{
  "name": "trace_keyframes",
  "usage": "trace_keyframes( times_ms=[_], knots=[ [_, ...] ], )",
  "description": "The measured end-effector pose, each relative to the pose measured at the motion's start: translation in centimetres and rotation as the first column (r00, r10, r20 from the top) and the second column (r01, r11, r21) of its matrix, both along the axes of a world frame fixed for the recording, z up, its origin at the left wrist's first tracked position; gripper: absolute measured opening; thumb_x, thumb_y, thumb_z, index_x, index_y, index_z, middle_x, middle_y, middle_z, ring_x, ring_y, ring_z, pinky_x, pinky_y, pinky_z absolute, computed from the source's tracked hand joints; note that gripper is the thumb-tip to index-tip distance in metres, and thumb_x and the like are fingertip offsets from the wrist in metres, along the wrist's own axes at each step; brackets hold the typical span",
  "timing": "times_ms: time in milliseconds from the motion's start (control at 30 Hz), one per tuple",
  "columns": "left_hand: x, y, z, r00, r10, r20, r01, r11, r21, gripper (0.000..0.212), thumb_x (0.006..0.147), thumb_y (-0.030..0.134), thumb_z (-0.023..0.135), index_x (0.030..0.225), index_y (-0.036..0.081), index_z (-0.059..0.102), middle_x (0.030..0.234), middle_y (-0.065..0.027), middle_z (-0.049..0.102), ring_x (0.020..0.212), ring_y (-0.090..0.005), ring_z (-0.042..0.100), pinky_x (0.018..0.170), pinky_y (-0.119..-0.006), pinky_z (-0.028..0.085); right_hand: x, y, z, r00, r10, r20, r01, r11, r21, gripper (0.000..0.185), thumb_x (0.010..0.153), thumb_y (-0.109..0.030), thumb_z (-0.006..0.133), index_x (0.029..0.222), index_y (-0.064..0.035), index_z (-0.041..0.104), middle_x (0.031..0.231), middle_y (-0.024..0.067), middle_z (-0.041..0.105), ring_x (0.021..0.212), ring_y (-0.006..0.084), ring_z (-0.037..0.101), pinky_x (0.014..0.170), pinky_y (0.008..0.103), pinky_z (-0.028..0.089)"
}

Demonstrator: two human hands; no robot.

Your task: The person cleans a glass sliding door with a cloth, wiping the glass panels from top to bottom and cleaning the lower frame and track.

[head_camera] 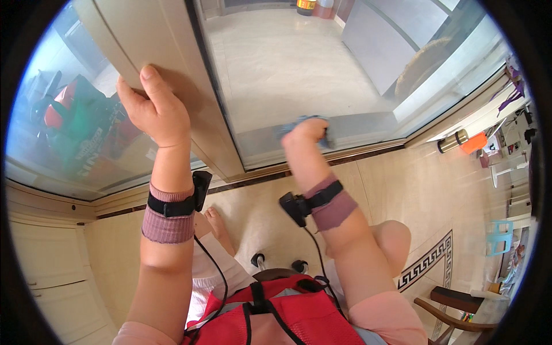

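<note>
My left hand (157, 108) grips the edge of the beige frame (172, 51) of a sliding glass door, its thumb on the face of the frame. Lower down the door, my right hand (311, 129) presses a blue cloth (297, 125) to the glass pane (293, 73), near the pane's bottom edge. The cloth is bunched and partly hidden by the hand. Each forearm wears a pinkish cuff and a black strap with a small device and cable.
A second glass pane (86, 159) at left shows colourful bags behind it. White cabinets (51, 254) stand at the lower left. At right are a metal flask (452, 141), a light-blue stool (499, 238) and a wooden chair (457, 321). Castors (258, 260) show below me.
</note>
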State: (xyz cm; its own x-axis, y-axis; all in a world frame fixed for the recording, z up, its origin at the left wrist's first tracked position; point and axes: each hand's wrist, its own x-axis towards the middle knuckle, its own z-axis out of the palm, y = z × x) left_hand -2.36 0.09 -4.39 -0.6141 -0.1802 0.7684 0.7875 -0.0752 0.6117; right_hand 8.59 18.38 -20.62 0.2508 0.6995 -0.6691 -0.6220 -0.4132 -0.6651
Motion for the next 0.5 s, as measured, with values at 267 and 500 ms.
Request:
trace_keyframes(
  times_ms=[267,500],
  knots=[
    [0.6,0.7,0.4,0.997,-0.068,0.021,0.068,0.997,0.024,0.037,0.097,0.036,0.059,0.109,0.002,0.059,0.08,-0.0009,0.059,0.064,-0.0089,0.052,0.06,-0.025,0.042,-4.6,-9.2,3.3,0.871,0.247,-0.425,-0.341,0.927,-0.16,0.023,0.093,-0.022,0.036,0.072,-0.0175,0.044,0.065,-0.0011,0.045,0.053,0.0175,0.04,0.051,0.0325,0.037],
    [0.4,0.4,0.4,0.998,-0.049,0.041,0.049,0.999,-0.003,0.031,0.1,0.031,0.054,0.104,0.0,0.058,0.092,-0.0053,0.061,0.081,-0.0152,0.054,0.073,-0.03,0.045,-0.6,-2.5,3.5,0.894,0.125,-0.43,-0.284,0.901,-0.327,0.038,0.097,-0.029,0.029,0.108,-0.0089,0.059,0.103,0.0048,0.062,0.085,0.0213,0.06,0.071,0.0402,0.048]
  ],
)
